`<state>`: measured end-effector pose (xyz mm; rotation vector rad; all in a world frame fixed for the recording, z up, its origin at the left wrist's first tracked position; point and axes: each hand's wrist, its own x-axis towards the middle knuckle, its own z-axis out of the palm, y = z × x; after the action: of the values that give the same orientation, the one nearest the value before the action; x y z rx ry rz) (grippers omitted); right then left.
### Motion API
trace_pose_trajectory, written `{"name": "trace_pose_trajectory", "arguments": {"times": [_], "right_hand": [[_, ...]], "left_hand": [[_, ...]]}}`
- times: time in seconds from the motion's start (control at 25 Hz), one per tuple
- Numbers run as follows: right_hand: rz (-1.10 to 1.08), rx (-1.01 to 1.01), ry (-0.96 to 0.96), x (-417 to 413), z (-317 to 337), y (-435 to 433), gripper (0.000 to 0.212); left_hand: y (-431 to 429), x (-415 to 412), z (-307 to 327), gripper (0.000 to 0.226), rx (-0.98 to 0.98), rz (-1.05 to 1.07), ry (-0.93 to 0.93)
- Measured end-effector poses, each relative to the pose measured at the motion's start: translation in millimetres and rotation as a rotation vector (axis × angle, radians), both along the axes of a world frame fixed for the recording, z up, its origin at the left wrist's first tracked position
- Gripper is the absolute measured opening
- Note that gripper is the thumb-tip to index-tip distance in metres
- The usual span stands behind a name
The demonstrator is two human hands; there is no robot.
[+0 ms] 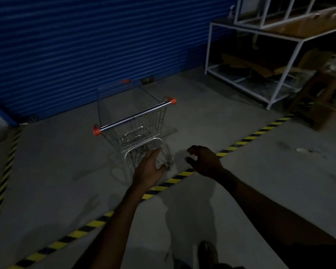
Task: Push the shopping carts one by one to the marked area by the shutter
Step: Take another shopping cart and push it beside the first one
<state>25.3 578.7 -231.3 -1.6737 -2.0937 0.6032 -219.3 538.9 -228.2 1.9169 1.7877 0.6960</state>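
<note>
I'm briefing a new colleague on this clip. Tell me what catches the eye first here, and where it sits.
A wire shopping cart with red handle caps stands mid-frame, inside the yellow-black floor tape, before the blue shutter. Below it, the left hand and right hand reach out toward it, both open.

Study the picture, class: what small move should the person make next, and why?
Probably draw both hands back and turn away for another cart. The shopping cart already stands past the striped floor tape, close to the blue shutter. The left hand and right hand are short of its handle, and neither seems to grip anything.
</note>
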Motion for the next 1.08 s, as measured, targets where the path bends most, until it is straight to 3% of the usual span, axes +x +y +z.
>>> {"name": "trace_pose_trajectory", "arguments": {"times": [0.68, 1.08], "right_hand": [[-0.212, 0.127, -0.042, 184, 25, -205, 0.042], [-0.703, 0.083, -0.027, 254, 34, -371, 0.043]], "left_hand": [[-136, 209, 13, 0.058, 0.114, -0.192, -0.061], [-205, 334, 10, 0.058, 0.066, -0.655, -0.146]]}}
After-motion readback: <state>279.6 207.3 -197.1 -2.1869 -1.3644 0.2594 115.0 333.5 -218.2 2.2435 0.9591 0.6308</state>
